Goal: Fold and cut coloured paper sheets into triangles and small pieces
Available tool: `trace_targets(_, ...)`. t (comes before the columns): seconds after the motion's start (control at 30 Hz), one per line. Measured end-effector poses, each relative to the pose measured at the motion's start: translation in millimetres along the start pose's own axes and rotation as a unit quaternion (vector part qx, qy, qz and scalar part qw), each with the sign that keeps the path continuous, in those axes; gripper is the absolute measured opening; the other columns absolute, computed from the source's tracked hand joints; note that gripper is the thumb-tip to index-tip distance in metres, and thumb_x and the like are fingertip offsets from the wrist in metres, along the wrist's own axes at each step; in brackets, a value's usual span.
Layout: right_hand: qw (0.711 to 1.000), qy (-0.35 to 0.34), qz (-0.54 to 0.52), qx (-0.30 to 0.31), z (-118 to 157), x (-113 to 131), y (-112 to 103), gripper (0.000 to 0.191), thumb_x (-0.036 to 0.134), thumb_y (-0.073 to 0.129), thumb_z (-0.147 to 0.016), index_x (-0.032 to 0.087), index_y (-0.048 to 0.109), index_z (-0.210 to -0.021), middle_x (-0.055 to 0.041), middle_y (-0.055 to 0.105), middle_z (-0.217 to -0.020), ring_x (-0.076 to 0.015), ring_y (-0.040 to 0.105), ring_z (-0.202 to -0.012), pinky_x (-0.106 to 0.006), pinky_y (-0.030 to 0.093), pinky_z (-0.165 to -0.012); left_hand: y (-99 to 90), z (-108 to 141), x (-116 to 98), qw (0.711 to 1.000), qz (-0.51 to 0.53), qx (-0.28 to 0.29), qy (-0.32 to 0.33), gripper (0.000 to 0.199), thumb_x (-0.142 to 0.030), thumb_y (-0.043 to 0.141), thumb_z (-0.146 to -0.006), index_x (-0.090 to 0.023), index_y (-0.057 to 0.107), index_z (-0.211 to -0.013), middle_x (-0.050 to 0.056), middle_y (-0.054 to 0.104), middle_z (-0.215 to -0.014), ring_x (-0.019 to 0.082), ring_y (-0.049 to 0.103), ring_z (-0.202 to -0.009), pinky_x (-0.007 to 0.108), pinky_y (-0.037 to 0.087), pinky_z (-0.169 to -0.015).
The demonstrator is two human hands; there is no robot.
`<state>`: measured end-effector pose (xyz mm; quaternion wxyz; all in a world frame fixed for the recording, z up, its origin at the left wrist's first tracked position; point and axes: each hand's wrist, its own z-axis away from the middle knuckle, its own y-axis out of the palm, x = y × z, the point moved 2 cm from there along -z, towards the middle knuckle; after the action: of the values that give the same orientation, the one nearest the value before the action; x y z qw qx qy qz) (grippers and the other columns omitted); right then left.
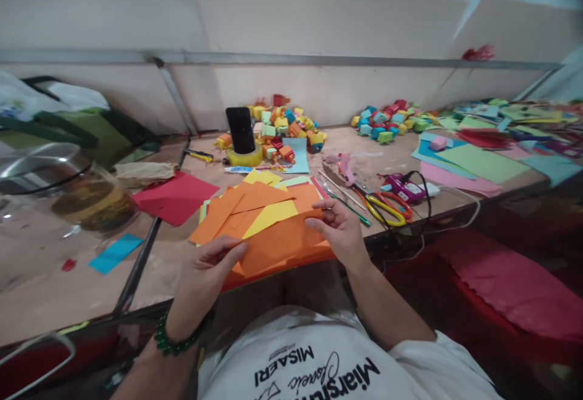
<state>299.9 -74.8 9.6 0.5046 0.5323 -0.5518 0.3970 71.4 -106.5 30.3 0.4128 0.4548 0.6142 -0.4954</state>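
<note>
The left hand [207, 266] and the right hand [339, 230] pinch an orange sheet [277, 245] by its opposite ends, holding it over the near side of the paper pile [218, 212], which rests on the surface [170, 254]. A red sheet [175, 200] lies just left of the pile; a blue slip [116, 253] and a lidded glass jar [88, 196] are farther left of it. Beyond the pile, a phone [240, 130] stands upright at a yellow tape roll [246, 156], and small coloured blocks [282, 124] are heaped. Right of the pile lie scissors [385, 210] and a purple device [405, 190].
</note>
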Motion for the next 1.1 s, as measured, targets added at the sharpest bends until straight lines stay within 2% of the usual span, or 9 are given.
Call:
trace_targets(0.13, 1.0, 0.002, -0.015, 0.002, 2.2, 1.6, -2.2, 0.039, 0.042, 0.082, -0.059, 0.019, 0.061, -0.083, 0.0056, 0.057, -0.056, -0.0084, 0.047, -0.049, -0.02, 0.036, -0.048, -2.6, 0.5, 4.6, 1.0, -0.022, 0.008, 0.013, 0.021, -0.039, 0.073, -0.067, -0.019, 0.07, -0.06, 0.002, 0.067, -0.06, 0.016, 0.06, -0.059, 0.022, 0.051, -0.055)
trace_targets(0.3, 0.999, 0.001, -0.047, 0.015, 3.1, 3.8, -2.8, 0.034, 0.042, 0.081, -0.061, 0.019, 0.06, -0.076, 0.0024, 0.065, -0.064, -0.0114, 0.058, -0.057, -0.023, 0.047, -0.056, -4.4, 0.9, 9.7, 1.0, -0.029, 0.001, 0.01, 0.026, -0.044, 0.075, -0.065, -0.019, 0.071, -0.06, 0.002, 0.067, -0.058, 0.016, 0.06, -0.057, 0.022, 0.051, -0.052)
trace_targets(0.4, 0.999, -0.001, -0.05, 0.017, 2.1, -3.5, -7.0, 0.03, 0.04, 0.079, -0.066, 0.019, 0.061, -0.077, 0.0028, 0.065, -0.064, -0.0113, 0.059, -0.058, -0.023, 0.048, -0.057, -2.9, 0.2, 14.7, 1.0, -0.019, -0.01, -0.005, 0.028, -0.046, 0.075, -0.064, -0.018, 0.071, -0.061, 0.002, 0.067, -0.059, 0.016, 0.059, -0.057, 0.022, 0.05, -0.051)
trace_targets(0.5, 0.999, -0.009, -0.048, 0.0, 1.5, -14.6, -13.0, 0.028, 0.036, 0.079, -0.068, 0.019, 0.062, -0.082, 0.0024, 0.067, -0.068, -0.0116, 0.062, -0.061, -0.023, 0.049, -0.06, 0.2, -0.6, 16.7, 0.999, -0.021, 0.002, -0.025, 0.027, -0.043, 0.074, -0.067, -0.017, 0.069, -0.06, 0.002, 0.065, -0.058, 0.014, 0.057, -0.057, 0.021, 0.047, -0.052)
trace_targets(0.57, 0.999, -0.016, -0.043, -0.016, 1.5, -19.9, -15.1, 0.027, 0.035, 0.08, -0.068, 0.019, 0.063, -0.083, 0.0024, 0.068, -0.069, -0.0117, 0.063, -0.061, -0.023, 0.05, -0.06, 2.0, -1.3, 15.0, 0.999, -0.016, 0.016, -0.032, 0.028, -0.042, 0.073, -0.067, -0.017, 0.067, -0.056, 0.001, 0.063, -0.055, 0.013, 0.054, -0.056, 0.021, 0.046, -0.053)
trace_targets(0.7, 0.998, -0.004, -0.058, -0.033, 1.4, -21.4, -13.1, 0.03, 0.037, 0.083, -0.064, 0.019, 0.064, -0.079, 0.0026, 0.068, -0.066, -0.0112, 0.062, -0.058, -0.022, 0.051, -0.057, 2.4, -3.6, 9.6, 0.999, -0.003, 0.006, -0.04, 0.029, -0.042, 0.072, -0.064, -0.016, 0.064, -0.053, 0.0, 0.059, -0.051, 0.012, 0.05, -0.053, 0.022, 0.044, -0.052)
trace_targets(0.97, 0.997, 0.012, -0.06, -0.038, 2.3, -13.4, -5.7, 0.033, 0.039, 0.084, -0.059, 0.019, 0.064, -0.075, 0.0012, 0.07, -0.065, -0.0126, 0.064, -0.056, -0.025, 0.053, -0.057, 0.9, -3.7, 1.6, 0.999, 0.001, 0.015, -0.047, 0.032, -0.043, 0.069, -0.064, -0.016, 0.06, -0.051, -0.001, 0.054, -0.049, 0.011, 0.045, -0.051, 0.022, 0.039, -0.048)
trace_targets(1.1, 0.998, 0.01, -0.048, -0.032, 2.7, -13.8, -4.7, 0.031, 0.04, 0.083, -0.061, 0.02, 0.064, -0.075, 0.0007, 0.069, -0.065, -0.0135, 0.063, -0.056, -0.026, 0.053, -0.056, -0.5, -4.1, -1.5, 0.999, -0.011, 0.014, -0.036, 0.034, -0.045, 0.069, -0.065, -0.016, 0.06, -0.05, -0.001, 0.054, -0.047, 0.011, 0.046, -0.051, 0.022, 0.041, -0.048)
